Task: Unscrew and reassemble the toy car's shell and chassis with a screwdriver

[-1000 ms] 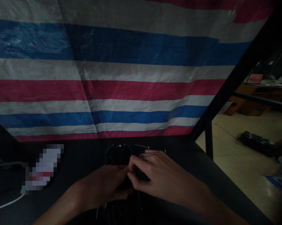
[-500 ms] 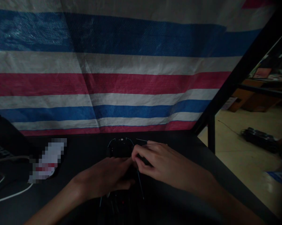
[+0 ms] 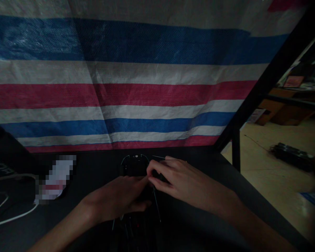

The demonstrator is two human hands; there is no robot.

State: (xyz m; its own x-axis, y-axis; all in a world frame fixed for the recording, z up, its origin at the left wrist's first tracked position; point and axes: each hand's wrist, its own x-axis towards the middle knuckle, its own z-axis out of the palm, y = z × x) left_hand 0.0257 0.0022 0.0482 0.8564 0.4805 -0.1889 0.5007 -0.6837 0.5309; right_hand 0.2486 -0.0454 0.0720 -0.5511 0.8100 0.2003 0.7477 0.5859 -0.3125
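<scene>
On the dark tabletop in front of me lies a black device with thin pale-blue edge lines. Poor light and both hands hide most of it, so its kind cannot be made out. My left hand lies across its middle, fingers pointing right and thumb curled beneath, gripping it. From the right, my right hand pinches with thumb and index finger, its tips meeting those of the left hand. Whatever sits in that pinch is too small or dark to see. A thin pale line shows just beyond the right hand's knuckles.
A blurred-out pale item lies left on the black table, near a white cable and a dark object with lettering. A striped tarp hangs behind. Right of a black frame post, a black object rests on the floor.
The view has shifted very slightly. Both hands keep nearly the same place on the black device, the right fingertips moving only a little.
</scene>
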